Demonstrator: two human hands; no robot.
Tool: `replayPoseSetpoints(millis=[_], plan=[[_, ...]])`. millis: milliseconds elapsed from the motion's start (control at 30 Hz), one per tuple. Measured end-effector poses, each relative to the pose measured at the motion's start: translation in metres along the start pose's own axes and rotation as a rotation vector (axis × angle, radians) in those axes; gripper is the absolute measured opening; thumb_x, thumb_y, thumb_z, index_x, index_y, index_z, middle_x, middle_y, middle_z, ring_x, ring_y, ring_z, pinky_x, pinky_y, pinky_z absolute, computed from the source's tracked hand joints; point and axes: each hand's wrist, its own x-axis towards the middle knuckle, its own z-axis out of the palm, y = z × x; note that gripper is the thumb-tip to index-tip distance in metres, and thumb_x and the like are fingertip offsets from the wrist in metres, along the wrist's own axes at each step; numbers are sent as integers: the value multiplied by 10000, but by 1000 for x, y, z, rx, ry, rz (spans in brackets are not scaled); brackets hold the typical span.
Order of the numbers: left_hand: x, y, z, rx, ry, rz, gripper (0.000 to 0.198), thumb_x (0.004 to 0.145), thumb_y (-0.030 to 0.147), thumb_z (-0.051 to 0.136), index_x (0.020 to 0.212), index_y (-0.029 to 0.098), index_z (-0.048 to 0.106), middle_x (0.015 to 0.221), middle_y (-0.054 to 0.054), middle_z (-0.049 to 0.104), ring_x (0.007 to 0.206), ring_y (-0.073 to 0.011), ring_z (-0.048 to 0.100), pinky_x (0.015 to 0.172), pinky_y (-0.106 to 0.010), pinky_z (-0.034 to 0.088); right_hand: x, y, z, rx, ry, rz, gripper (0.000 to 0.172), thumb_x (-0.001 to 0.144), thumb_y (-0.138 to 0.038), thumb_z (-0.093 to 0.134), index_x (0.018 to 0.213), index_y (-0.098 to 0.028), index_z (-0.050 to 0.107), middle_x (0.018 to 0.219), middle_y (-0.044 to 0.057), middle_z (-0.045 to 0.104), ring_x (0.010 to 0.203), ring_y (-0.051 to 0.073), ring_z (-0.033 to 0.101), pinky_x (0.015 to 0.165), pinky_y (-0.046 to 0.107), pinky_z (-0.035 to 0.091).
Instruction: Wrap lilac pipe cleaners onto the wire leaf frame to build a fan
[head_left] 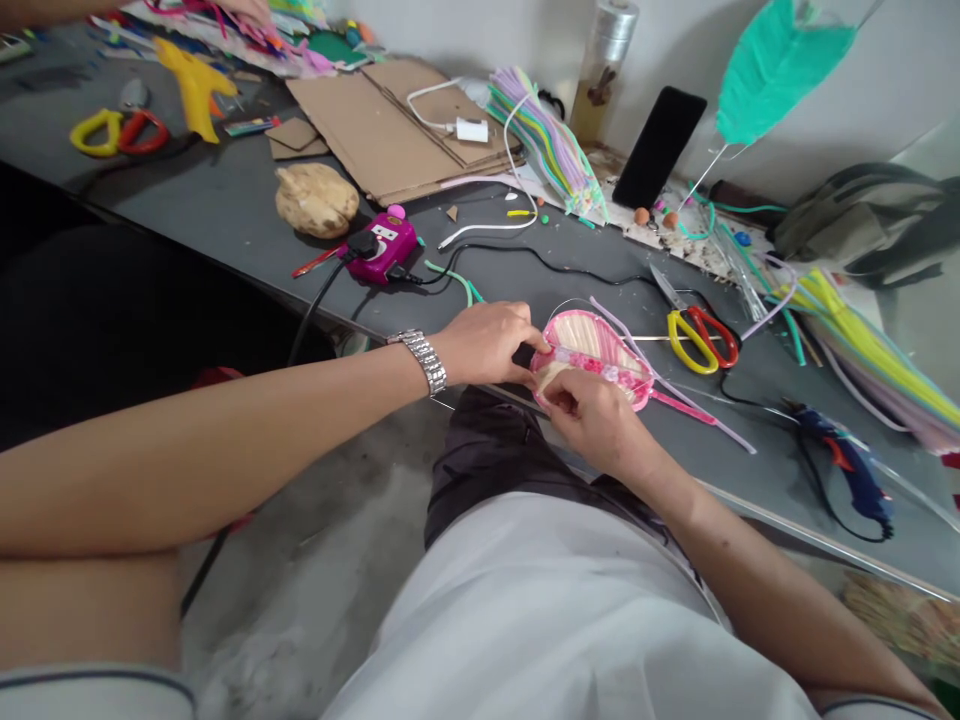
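Note:
A leaf-shaped craft piece (pixel 592 360) of pink pipe cleaner, with cream strands and a pink beaded band across it, lies at the table's front edge. My left hand (pixel 487 345), with a steel watch on its wrist, pinches the piece's left tip. My right hand (pixel 592 420) grips its lower edge, and the fingers cover part of it. A lilac pipe cleaner (pixel 675 385) and a pink one (pixel 682 405) trail off to the right. Yellow-and-red scissors (pixel 701 338) lie just beyond the piece.
A blue glue gun (pixel 847 460) lies at right, near bundled pipe cleaners (pixel 870 350). A magenta power socket (pixel 382 245) with black cords sits behind my hands. Cardboard (pixel 397 130) lies farther back. Another person's hand (pixel 247 8) shows at the top edge.

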Motion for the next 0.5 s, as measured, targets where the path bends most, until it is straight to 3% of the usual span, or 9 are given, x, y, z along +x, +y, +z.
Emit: replayPoseSetpoints(millis=[200, 500], plan=[[-1, 2, 0, -2, 15, -13, 492, 773, 589, 789, 1159, 285, 781, 1079, -86, 671, 950, -243, 640, 755, -321, 438, 1, 2, -3, 7, -26, 37, 122, 798, -78, 584, 779, -188, 634, 711, -2, 610, 633, 133, 510, 626, 255, 378], [-1, 6, -1, 5, 12, -43, 477, 767, 578, 798, 1147, 290, 786, 1085, -78, 676, 926, -236, 646, 739, -316, 435, 1, 2, -6, 77, -53, 33, 207, 827, -32, 522, 821, -169, 677, 844, 52, 711, 758, 157, 617, 713, 268, 449]])
